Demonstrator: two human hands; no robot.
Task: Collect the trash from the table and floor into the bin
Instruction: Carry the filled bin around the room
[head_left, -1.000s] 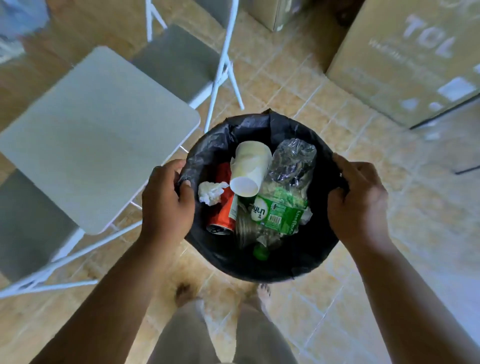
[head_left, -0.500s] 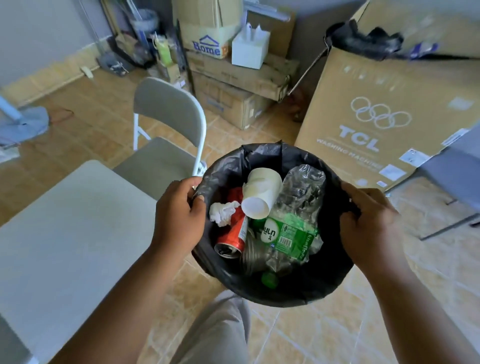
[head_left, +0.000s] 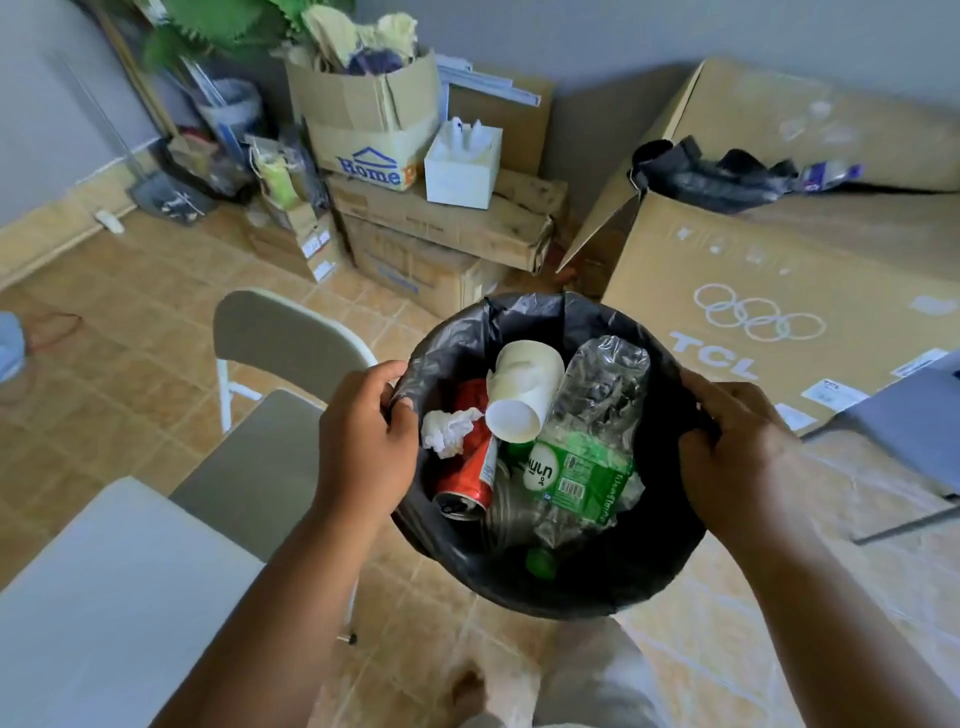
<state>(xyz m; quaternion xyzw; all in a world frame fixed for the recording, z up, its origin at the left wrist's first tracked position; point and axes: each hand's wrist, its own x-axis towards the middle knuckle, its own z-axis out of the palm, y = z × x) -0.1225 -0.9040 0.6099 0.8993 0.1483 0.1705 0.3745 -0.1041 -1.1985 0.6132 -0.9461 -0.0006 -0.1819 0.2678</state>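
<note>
Holding the black-lined bin (head_left: 571, 592) up off the floor, just right of the table (head_left: 104, 597), the left hand (head_left: 363, 447) grips the left rim and the right hand (head_left: 737, 467) the right rim, fingers curled snug over the liner. Inside sit a crushed bottle (head_left: 587, 457), paper cup (head_left: 524, 395), red can (head_left: 467, 478) and tissue wad (head_left: 447, 431). Biggest risk imo is the liner slipping under those fingers, or a tilt rolling the top-riding cup out.

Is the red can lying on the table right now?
No, the red can lies inside the black-lined bin, next to a crumpled tissue.
</note>
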